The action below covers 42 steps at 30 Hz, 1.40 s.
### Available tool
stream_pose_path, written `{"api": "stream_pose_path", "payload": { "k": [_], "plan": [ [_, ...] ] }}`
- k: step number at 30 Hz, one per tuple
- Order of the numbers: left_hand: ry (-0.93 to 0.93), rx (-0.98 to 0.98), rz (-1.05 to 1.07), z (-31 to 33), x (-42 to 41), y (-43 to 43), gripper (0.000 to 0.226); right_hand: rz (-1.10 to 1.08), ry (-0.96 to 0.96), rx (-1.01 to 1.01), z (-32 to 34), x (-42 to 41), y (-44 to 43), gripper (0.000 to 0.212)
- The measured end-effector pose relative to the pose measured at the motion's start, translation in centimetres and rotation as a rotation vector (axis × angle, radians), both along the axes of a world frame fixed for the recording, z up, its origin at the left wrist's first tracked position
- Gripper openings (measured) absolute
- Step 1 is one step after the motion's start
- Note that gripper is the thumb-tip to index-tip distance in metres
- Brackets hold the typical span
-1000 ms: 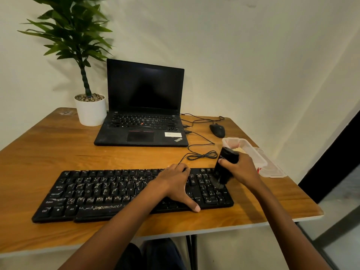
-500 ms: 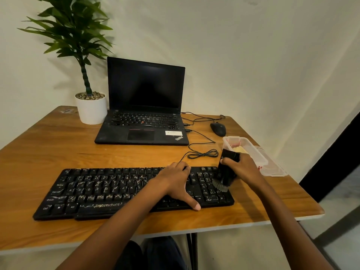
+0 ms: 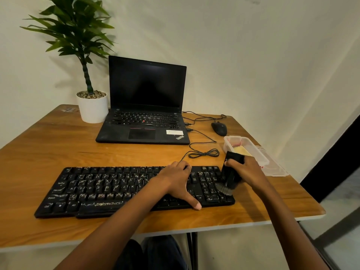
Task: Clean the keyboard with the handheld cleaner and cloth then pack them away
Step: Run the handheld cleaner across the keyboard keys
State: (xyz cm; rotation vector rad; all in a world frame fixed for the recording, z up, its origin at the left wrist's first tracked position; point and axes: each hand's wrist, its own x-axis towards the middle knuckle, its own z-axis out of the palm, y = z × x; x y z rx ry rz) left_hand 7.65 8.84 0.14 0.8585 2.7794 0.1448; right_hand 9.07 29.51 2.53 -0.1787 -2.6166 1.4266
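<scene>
on the orange-brown wooden table [image 3: 48, 152], the right hand [image 3: 247, 172] is holding a brush head on the long black plastic keyboard [image 3: 109, 190]

near the front edge of the table, the keyboard with white letters is lying flat, and both hands are resting on its right part. the left hand [image 3: 175, 182] is lying palm down on the keys, with the fingers spread and nearly straight. its fingertips are reaching the back edge of the keyboard and the thumb is pointing along the front edge. it is pressing only, not gripping anything. the right hand is curling its fingers and thumb around the small black box-shaped handheld cleaner [image 3: 231, 172]. the cleaner is tilting, and its grey bristle head [image 3: 224, 190] is touching the keys of the number pad at the right end.

just behind the right hand, a clear rectangular plastic container [image 3: 259, 151] is standing open near the right edge of the table. a pale yellow folded cloth [image 3: 241, 150] is lying inside it, together with something pink that i cannot identify. a clear flat plastic lid [image 3: 274, 168] is lying just beside the container, on its right side.

further back, a black open laptop with a dark screen [image 3: 144, 114] is standing in the middle. a white round pot with a green leafy plant [image 3: 92, 108] is standing at its left, and a black computer mouse [image 3: 219, 128] is lying at its right. a thin black cable [image 3: 203, 152] is making a loose coil between the laptop and the keyboard.
</scene>
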Motion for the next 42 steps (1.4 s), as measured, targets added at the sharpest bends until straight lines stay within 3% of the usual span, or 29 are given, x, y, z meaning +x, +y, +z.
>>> {"api": "stream_pose_path", "payload": {
  "k": [3, 7, 11, 14, 20, 24, 27, 30, 34, 37, 42],
  "plan": [
    [0.001, -0.003, 0.0, 0.0, 0.1, 0.0, 0.12, -0.035, 0.078, -0.047, 0.3, 0.2, -0.1, 0.018],
    [0.006, 0.005, 0.0, 0.0, 0.1, 0.0, 0.119, 0.023, -0.02, -0.021, 0.5, 0.6, -0.3, 0.015],
    [-0.003, 0.014, 0.007, 0.0, 0.1, 0.0, 0.119, -0.044, 0.059, -0.004, 0.7, 0.5, -0.2, 0.015],
    [-0.008, 0.015, 0.008, 0.0, 0.1, 0.0, 0.119, -0.008, -0.026, 0.001, 0.8, 0.7, -0.2, 0.017],
    [-0.007, 0.016, 0.008, 0.0, 0.1, 0.0, 0.119, 0.003, -0.002, -0.048, 0.5, 1.5, -0.3, 0.014],
    [-0.001, 0.017, 0.007, 0.0, 0.1, 0.0, 0.119, -0.031, 0.104, -0.088, 0.3, 2.0, -0.3, 0.019],
    [-0.004, 0.014, 0.007, 0.0, 0.1, 0.0, 0.119, 0.032, 0.047, -0.098, 0.0, 2.7, -0.5, 0.015],
    [-0.005, 0.012, 0.008, -0.1, 0.1, 0.0, 0.119, -0.057, 0.152, -0.207, -0.1, 2.9, -0.1, 0.018],
    [-0.001, 0.012, 0.005, -0.1, 0.1, 0.0, 0.119, 0.006, 0.017, -0.159, -0.2, 3.1, 0.0, 0.016],
    [0.0, 0.012, 0.005, -0.2, 0.1, 0.0, 0.119, -0.068, 0.117, -0.227, -0.3, 3.2, 0.3, 0.017],
    [0.01, 0.009, 0.005, -0.3, 0.0, 0.0, 0.119, -0.059, 0.046, -0.219, -0.4, 3.3, 0.4, 0.012]
  ]
}}
